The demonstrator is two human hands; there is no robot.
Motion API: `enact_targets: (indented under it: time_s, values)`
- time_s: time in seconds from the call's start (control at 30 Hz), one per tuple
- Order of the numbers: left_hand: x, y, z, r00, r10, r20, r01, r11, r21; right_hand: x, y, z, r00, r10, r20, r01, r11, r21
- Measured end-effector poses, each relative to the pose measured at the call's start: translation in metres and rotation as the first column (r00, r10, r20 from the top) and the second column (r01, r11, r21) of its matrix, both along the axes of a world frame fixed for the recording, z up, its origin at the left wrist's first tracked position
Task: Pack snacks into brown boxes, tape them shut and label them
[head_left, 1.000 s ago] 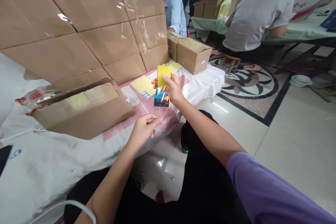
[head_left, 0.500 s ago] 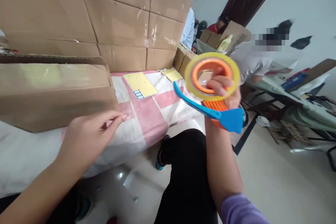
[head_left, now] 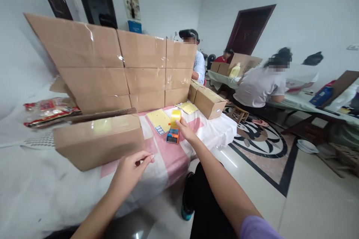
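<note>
Your right hand (head_left: 185, 130) reaches out over the cloth-covered tabletop (head_left: 42, 190) and its fingers close around the orange-and-blue plastic tape dispenser with its yellowish roll of clear tape (head_left: 174, 129), which stands on the pink-and-white cloth near the tabletop's front edge, towards its right end. Your left hand (head_left: 131, 168) hovers just above the front edge, fingers curled with thumb and forefinger pinched together; you cannot tell from this view whether anything is caught between them. Just beyond that hand lies the long brown cardboard box (head_left: 98, 143), sealed with clear tape along its top and set slantwise across the middle of the tabletop. Between the box and the dispenser a flat yellow label sheet with small blue stickers (head_left: 158, 120) lies on the cloth, and a second yellow sheet (head_left: 188, 108) lies farther back, just beside the smaller brown carton (head_left: 209, 103) at the far right corner. A tall wall of taped cardboard panels (head_left: 117, 67) stands along the back edge. At the left end a red printed plastic packet (head_left: 47, 107) rests by the wall. Beyond the tabletop, a person in a grey shirt (head_left: 259, 87) sits at another table (head_left: 305, 102).
</note>
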State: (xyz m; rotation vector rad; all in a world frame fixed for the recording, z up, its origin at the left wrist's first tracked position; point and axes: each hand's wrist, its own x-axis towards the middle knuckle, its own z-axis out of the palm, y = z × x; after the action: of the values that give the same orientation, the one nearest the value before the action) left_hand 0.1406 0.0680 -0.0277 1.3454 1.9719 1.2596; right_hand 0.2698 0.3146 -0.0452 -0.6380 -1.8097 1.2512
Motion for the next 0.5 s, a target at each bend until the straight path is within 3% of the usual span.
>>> enact_targets:
  time_s: [0.1, 0.17, 0.23, 0.3, 0.4, 0.5]
  values:
    - [-0.001, 0.003, 0.002, 0.996, 0.038, 0.085, -0.041, 0.998, 0.038, 0.001, -0.008, -0.007, 0.968, -0.234, 0.091, 0.234, 0.972, 0.012]
    - [-0.002, 0.005, 0.004, 0.989, 0.049, 0.136, -0.061, 0.994, 0.088, 0.005, -0.025, -0.006, 0.928, -0.369, 0.052, 0.367, 0.929, 0.050]
    - [-0.003, 0.006, 0.007, 0.985, 0.052, 0.162, -0.074, 0.988, 0.135, 0.009, -0.047, 0.000, 0.905, -0.423, -0.044, 0.425, 0.896, 0.131]
    - [-0.005, 0.007, 0.009, 0.987, 0.055, 0.153, -0.080, 0.983, 0.166, 0.011, -0.071, 0.007, 0.951, -0.291, -0.101, 0.308, 0.913, 0.266]
    - [-0.008, 0.006, 0.010, 0.996, 0.040, 0.081, -0.053, 0.985, 0.165, 0.007, -0.100, 0.016, 0.997, 0.050, -0.059, -0.021, 0.910, 0.414]
    - [-0.009, 0.007, 0.010, 0.999, 0.020, -0.035, -0.014, 0.986, 0.165, -0.001, -0.114, 0.022, 0.989, 0.127, -0.075, -0.081, 0.894, 0.441]
